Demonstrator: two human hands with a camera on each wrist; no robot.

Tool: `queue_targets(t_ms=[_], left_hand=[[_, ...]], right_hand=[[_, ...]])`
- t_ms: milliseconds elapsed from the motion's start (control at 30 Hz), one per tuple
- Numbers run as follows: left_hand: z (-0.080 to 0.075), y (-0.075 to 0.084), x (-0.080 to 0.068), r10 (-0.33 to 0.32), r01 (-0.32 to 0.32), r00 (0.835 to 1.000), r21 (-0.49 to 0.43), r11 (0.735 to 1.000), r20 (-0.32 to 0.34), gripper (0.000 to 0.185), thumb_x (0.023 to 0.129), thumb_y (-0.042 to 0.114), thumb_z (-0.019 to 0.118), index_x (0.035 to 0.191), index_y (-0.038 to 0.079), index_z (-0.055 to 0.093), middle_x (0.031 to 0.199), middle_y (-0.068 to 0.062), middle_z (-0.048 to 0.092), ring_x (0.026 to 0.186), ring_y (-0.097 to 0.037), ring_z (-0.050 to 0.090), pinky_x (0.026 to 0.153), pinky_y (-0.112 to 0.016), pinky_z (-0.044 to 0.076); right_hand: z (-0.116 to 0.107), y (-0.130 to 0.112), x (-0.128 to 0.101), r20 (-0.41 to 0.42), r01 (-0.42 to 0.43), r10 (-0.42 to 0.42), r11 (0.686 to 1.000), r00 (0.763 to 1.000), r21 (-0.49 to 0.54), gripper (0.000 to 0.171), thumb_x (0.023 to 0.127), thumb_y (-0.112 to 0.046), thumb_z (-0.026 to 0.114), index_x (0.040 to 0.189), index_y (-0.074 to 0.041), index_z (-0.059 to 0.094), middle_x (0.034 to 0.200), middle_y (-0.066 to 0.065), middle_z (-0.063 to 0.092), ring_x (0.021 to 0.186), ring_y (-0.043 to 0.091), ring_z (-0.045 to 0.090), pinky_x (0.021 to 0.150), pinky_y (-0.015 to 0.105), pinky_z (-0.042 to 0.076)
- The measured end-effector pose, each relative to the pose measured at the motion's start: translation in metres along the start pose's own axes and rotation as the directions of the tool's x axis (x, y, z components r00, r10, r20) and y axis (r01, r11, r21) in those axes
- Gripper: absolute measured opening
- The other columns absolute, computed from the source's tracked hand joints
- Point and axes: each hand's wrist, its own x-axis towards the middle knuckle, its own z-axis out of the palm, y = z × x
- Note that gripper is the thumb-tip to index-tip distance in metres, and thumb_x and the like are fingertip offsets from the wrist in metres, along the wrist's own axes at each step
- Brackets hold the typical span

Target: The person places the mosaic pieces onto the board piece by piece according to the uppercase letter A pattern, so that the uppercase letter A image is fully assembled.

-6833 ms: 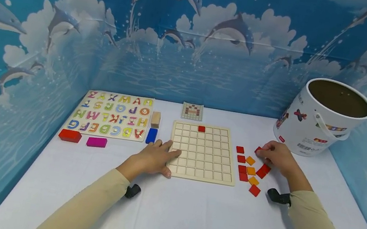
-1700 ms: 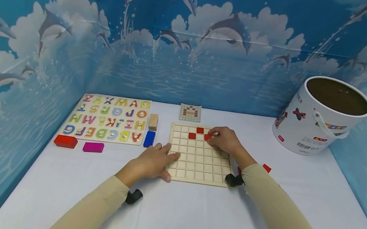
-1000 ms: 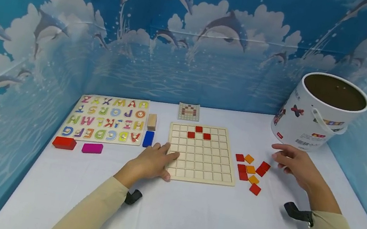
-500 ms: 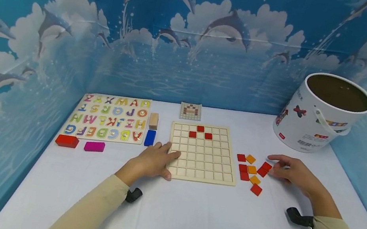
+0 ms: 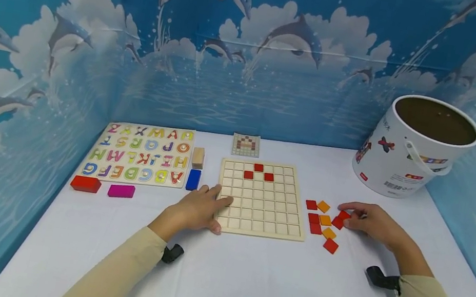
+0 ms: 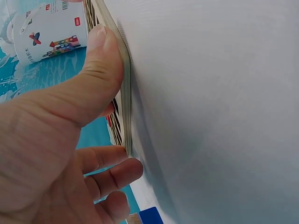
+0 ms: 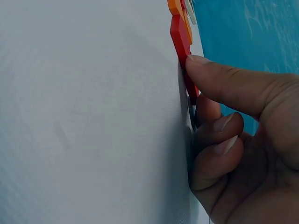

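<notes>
A wooden grid board (image 5: 260,206) lies mid-table with three red tiles (image 5: 259,167) in its upper rows. My left hand (image 5: 197,208) rests on the board's left side, fingers spread; the left wrist view has its thumb (image 6: 100,56) against the board's edge. To the right of the board, several loose red tiles (image 5: 314,223) and orange tiles (image 5: 325,220) lie flat. My right hand (image 5: 377,226) is at the right end of this group, thumb and index finger at the edges of a red tile (image 5: 344,215). In the right wrist view the thumb touches a red tile (image 7: 191,88), partly hidden.
Behind the board lies a small pattern card (image 5: 246,145). An alphabet puzzle (image 5: 157,155) is at left, with a red block (image 5: 85,184), a magenta block (image 5: 121,191), a blue block (image 5: 193,180) and a wooden block (image 5: 198,158) beside it. A white bucket (image 5: 397,158) stands back right.
Two more red tiles have come onto the board, the second set down by my right hand. That hand then went back right and moved left onto the loose red tiles. My left hand stays put.
</notes>
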Motion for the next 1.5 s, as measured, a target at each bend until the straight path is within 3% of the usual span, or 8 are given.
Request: queue_targets(t_ms=[267, 533, 833, 1000, 1167, 1333, 1500], left_hand=[[0.003, -0.001, -0.001, -0.004, 0.004, 1.000, -0.012, 1.000, -0.002, 0.086, 0.084, 0.049, 0.077, 0.158, 0.023, 0.042, 0.164, -0.021, 0.030, 0.139, -0.038, 0.040, 0.109, -0.051, 0.040], [0.004, 0.000, -0.002, 0.002, -0.002, 1.000, -0.016, 1.000, -0.004, 0.086, 0.084, 0.049, 0.077, 0.158, 0.022, 0.042, 0.163, -0.021, 0.030, 0.139, -0.038, 0.040, 0.109, -0.052, 0.040], [0.004, 0.001, -0.002, 0.003, -0.003, 1.000, -0.014, 1.000, -0.007, 0.087, 0.084, 0.049, 0.076, 0.158, 0.023, 0.040, 0.164, -0.022, 0.029, 0.140, -0.039, 0.040, 0.109, -0.053, 0.039], [0.004, 0.001, -0.001, -0.003, 0.003, 1.000, -0.009, 1.000, -0.003, 0.086, 0.085, 0.050, 0.076, 0.158, 0.022, 0.040, 0.164, -0.021, 0.029, 0.141, -0.039, 0.039, 0.110, -0.053, 0.038], [0.002, 0.001, -0.002, -0.002, 0.002, 1.000, 0.001, 1.000, -0.003, 0.086, 0.085, 0.050, 0.075, 0.158, 0.023, 0.040, 0.164, -0.021, 0.029, 0.140, -0.038, 0.040, 0.109, -0.053, 0.039], [0.001, 0.001, -0.002, 0.001, -0.001, 1.000, 0.003, 1.000, -0.007, 0.087, 0.085, 0.050, 0.075, 0.159, 0.022, 0.040, 0.164, -0.021, 0.029, 0.140, -0.039, 0.039, 0.109, -0.054, 0.039], [0.001, 0.001, -0.002, 0.002, -0.002, 1.000, -0.010, 1.000, -0.010, 0.086, 0.085, 0.049, 0.075, 0.158, 0.022, 0.040, 0.164, -0.021, 0.029, 0.141, -0.040, 0.038, 0.110, -0.055, 0.038]], right_hand=[[0.003, -0.001, 0.001, -0.011, 0.009, -0.009, 1.000, 1.000, 0.001, 0.048, 0.095, -0.026, 0.074, 0.135, -0.006, 0.060, 0.096, 0.009, 0.051, 0.095, 0.026, 0.049, 0.070, 0.031, 0.045], [0.008, 0.002, 0.000, -0.096, -0.003, -0.005, 0.997, 0.995, -0.080, 0.040, 0.090, -0.032, 0.080, 0.114, -0.006, 0.060, 0.102, 0.011, 0.057, 0.100, 0.029, 0.051, 0.077, 0.034, 0.049], [0.006, -0.002, -0.002, -0.069, -0.018, 0.011, 0.995, 0.998, -0.100, 0.043, 0.091, -0.033, 0.077, 0.118, -0.004, 0.061, 0.091, 0.009, 0.056, 0.090, 0.025, 0.052, 0.071, 0.034, 0.048], [0.003, -0.001, -0.004, -0.076, -0.034, 0.036, 0.999, 0.997, 0.017, 0.040, 0.100, -0.036, 0.065, 0.124, -0.004, 0.057, 0.098, 0.011, 0.058, 0.092, 0.026, 0.053, 0.072, 0.032, 0.048], [-0.001, -0.003, -0.001, -0.136, -0.048, 0.075, 0.980, 0.988, 0.191, 0.054, 0.101, -0.050, 0.059, 0.131, -0.006, 0.051, 0.094, 0.015, 0.055, 0.078, 0.025, 0.052, 0.064, 0.030, 0.046], [-0.002, -0.016, 0.009, -0.185, 0.021, 0.055, 0.922, 0.981, 0.386, 0.060, 0.099, -0.048, 0.064, 0.139, -0.008, 0.048, 0.096, 0.015, 0.058, 0.075, 0.023, 0.055, 0.065, 0.028, 0.048], [0.005, -0.036, 0.024, -0.153, 0.060, 0.025, 0.847, 0.988, 0.528, 0.058, 0.099, -0.035, 0.068, 0.146, -0.009, 0.046, 0.098, 0.012, 0.061, 0.074, 0.021, 0.057, 0.067, 0.025, 0.050]])
